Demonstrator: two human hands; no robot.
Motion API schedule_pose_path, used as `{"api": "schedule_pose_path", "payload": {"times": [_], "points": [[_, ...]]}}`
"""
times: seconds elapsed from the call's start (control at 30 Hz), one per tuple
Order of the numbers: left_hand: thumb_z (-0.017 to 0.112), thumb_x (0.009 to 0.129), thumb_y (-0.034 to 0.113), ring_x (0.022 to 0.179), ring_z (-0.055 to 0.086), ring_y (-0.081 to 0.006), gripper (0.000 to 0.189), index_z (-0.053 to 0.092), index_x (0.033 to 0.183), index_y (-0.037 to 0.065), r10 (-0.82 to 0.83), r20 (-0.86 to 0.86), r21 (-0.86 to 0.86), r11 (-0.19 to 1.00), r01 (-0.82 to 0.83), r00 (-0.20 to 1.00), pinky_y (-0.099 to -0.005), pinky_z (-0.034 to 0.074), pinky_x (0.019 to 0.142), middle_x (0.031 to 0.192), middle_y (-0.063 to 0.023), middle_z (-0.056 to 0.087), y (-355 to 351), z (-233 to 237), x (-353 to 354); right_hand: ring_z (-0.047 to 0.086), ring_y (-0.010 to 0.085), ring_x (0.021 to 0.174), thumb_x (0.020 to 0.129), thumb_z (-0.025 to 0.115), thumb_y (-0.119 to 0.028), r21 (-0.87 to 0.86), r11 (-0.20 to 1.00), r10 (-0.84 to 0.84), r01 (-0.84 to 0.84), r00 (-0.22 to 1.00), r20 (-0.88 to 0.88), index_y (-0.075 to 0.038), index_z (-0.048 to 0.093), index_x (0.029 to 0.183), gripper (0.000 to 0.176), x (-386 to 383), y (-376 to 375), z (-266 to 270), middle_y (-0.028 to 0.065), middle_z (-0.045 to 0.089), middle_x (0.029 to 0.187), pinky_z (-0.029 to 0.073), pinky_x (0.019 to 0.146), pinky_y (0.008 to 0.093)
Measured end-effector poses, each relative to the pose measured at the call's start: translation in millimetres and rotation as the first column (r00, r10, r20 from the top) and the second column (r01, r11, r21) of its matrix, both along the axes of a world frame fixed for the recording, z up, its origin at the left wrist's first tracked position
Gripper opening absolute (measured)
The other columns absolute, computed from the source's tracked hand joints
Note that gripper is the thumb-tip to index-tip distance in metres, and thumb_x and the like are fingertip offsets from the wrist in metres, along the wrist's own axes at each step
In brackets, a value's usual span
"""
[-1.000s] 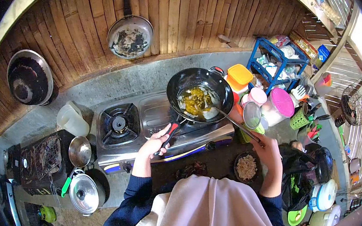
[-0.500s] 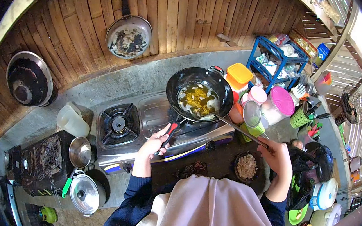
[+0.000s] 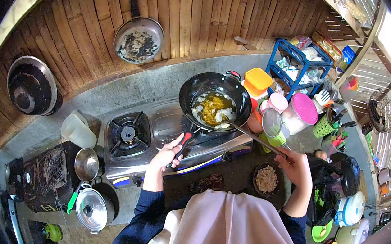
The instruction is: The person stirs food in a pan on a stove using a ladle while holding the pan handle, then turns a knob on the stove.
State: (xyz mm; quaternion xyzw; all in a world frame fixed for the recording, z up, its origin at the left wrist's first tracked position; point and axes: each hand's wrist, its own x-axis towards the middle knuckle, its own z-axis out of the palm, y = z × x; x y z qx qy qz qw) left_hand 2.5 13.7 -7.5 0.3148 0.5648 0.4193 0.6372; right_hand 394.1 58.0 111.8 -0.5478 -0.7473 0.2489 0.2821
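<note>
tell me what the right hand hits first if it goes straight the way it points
Probably the round steel strainer on the green cup, beside the long metal spatula the right hand holds; if it clears that, the black wok. Depth is unclear.

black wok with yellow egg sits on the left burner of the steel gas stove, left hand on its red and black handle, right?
No: in the head view the black wok sits on the right burner of the steel gas stove; the left burner is uncovered. The left hand does hold its red and black handle.
</note>
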Motion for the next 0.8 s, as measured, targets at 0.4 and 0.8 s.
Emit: {"api": "schedule_pose_path", "payload": {"times": [0.4,0.8], "points": [[0.042,0.096,0.021,0.045,0.04,-0.0047,0.047,0.03,0.14,0.036,0.01,-0.001,-0.009,1.0,-0.01,1.0,-0.0197,0.034,0.039,0.064,0.0012,0.047,-1.7,6.0,3.8,0.058,0.0096,0.055,0.08,0.065,-0.009,-0.032,0.997,0.066,-0.073,0.983,-0.172,-0.001,0.064,0.107,0.028,-37.9,11.2,-11.7,0.0075,0.063,0.064,0.047,0.054,0.0244],[0.041,0.097,0.019,0.044,0.038,-0.005,0.047,0.03,0.14,0.035,0.009,0.063,-0.008,1.0,-0.008,0.998,-0.0193,0.033,0.038,0.064,0.0005,0.047,-0.8,2.3,1.6,0.061,0.0169,0.056,0.082,0.064,-0.013,0.105,0.989,0.112,-0.101,0.988,-0.108,-0.007,0.063,0.111,0.03,-80.3,57.5,-64.6,0.0157,0.063,0.067,0.048,0.055,0.0297]]}}
